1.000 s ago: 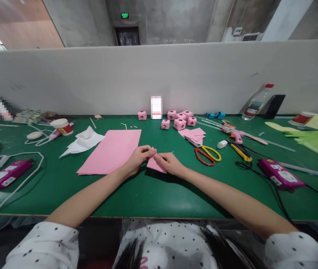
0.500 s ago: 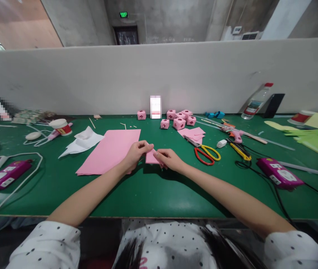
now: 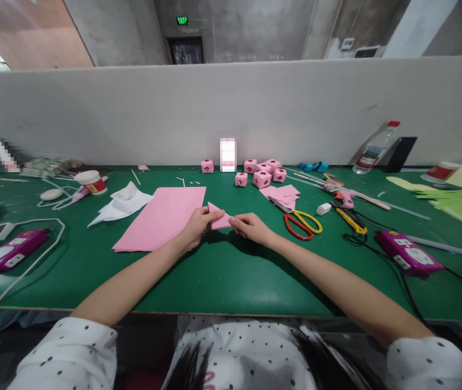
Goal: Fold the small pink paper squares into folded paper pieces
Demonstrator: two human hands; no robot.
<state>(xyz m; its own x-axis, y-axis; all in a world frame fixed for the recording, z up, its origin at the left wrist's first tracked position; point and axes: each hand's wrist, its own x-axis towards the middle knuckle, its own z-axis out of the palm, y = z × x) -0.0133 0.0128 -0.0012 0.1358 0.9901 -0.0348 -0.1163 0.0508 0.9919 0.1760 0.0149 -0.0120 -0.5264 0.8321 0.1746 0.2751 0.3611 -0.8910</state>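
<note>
A small folded pink paper piece [image 3: 219,218] is held between both hands just above the green table [image 3: 223,276]. My left hand [image 3: 199,225] pinches its left side with fingers closed. Closed fingers of my right hand [image 3: 250,227] grip its right end. A large pink paper sheet [image 3: 161,216] lies flat just left of my left hand. Several small pink paper cubes [image 3: 261,174] sit at the back of the table, with cut pink squares [image 3: 282,193] in front of them.
Red-and-yellow scissors [image 3: 301,223] lie right of my hands, with a glue gun [image 3: 341,197], a yellow cutter [image 3: 348,219] and a magenta power strip [image 3: 405,252] beyond. White paper [image 3: 122,203], a cup [image 3: 90,183] and another magenta power strip [image 3: 9,250] are on the left. Green sheets [image 3: 459,203] lie far right.
The pink piece was lifted off the table and turned; it now shows a pointed corner upward between my fingers. Both hands shifted slightly away from me.
</note>
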